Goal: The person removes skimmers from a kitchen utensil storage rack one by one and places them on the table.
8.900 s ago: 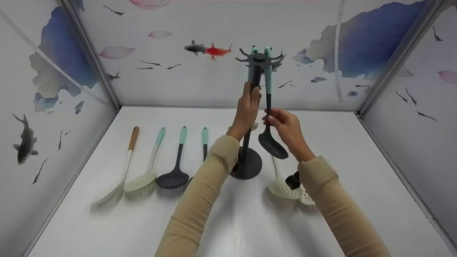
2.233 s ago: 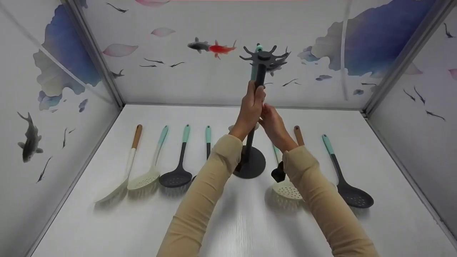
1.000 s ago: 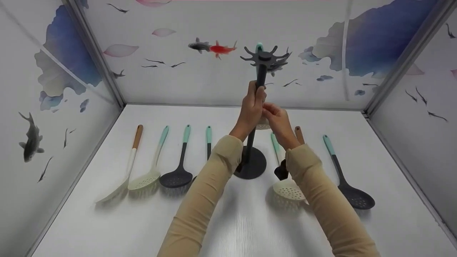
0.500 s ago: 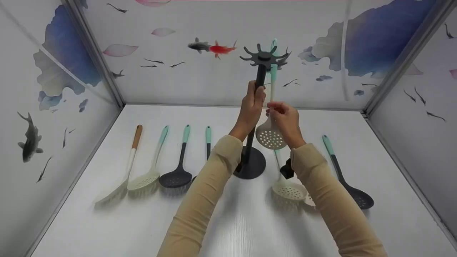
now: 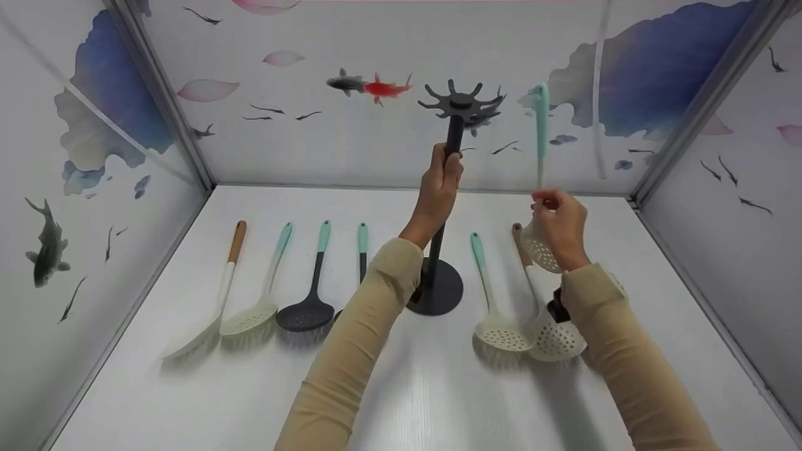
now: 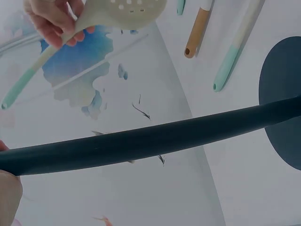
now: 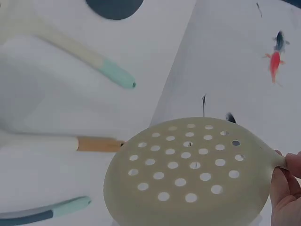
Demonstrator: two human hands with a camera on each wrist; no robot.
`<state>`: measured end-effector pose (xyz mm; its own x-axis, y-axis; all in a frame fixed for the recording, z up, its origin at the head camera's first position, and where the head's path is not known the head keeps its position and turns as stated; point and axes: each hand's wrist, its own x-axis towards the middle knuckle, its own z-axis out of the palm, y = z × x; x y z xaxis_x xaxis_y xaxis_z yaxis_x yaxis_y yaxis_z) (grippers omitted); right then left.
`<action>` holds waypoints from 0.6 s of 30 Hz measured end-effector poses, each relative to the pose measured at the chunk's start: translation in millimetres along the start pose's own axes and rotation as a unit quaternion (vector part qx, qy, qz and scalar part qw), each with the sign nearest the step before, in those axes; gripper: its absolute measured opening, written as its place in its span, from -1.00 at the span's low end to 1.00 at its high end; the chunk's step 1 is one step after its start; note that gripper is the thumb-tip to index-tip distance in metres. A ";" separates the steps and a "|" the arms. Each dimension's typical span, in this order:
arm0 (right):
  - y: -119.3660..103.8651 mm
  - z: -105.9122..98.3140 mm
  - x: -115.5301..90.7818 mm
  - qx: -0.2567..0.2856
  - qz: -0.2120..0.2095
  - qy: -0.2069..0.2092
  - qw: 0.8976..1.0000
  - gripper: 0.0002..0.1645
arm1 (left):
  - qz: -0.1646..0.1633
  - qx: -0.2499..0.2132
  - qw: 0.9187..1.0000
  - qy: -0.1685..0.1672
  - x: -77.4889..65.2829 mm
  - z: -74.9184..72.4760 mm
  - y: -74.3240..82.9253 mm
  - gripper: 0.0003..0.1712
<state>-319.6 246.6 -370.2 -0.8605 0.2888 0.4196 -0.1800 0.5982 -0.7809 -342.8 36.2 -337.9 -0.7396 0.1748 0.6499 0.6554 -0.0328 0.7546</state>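
Observation:
My left hand (image 5: pixel 437 194) grips the upper post of a black utensil stand (image 5: pixel 455 133), just under its ring of curved hooks. No utensil hangs from the hooks. The stand's round base (image 5: pixel 442 291) is on the table. To the right, my right hand (image 5: pixel 562 225) pinches a cream skimmer (image 5: pixel 542 128) by its neck, mint handle up and perforated bowl down, apart from the stand. The bowl is partly behind the hand in the head view. In the right wrist view the holed skimmer bowl (image 7: pixel 207 164) fills the lower middle.
Right of the base lie a cream skimmer (image 5: pixel 501 335) and a brown-handled one (image 5: pixel 557 341). A black utensil's mint handle (image 7: pixel 70 207) shows beyond them. On the left lie a brown-handled utensil (image 5: pixel 229 275), a cream skimmer (image 5: pixel 250 318), a black one (image 5: pixel 305 313) and a partly hidden mint-handled utensil (image 5: pixel 363 238).
Earlier, my right hand moved a black skimmer from the stand to the table's right. Since then it has taken the cream skimmer off the hooks and carried it right. My left hand keeps its grip.

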 end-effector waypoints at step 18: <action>101.4 -115.0 -14.7 -0.116 0.144 0.020 0.983 -0.71 | -0.014 -0.004 1.000 -0.010 -6.8 -3.2 35.0 -0.92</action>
<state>-270.4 389.0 -402.4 -0.8395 0.4976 0.2180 0.1858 0.6400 -0.7456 -315.4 30.8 -315.6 -0.7539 0.1953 0.6273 0.6338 -0.0351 0.7727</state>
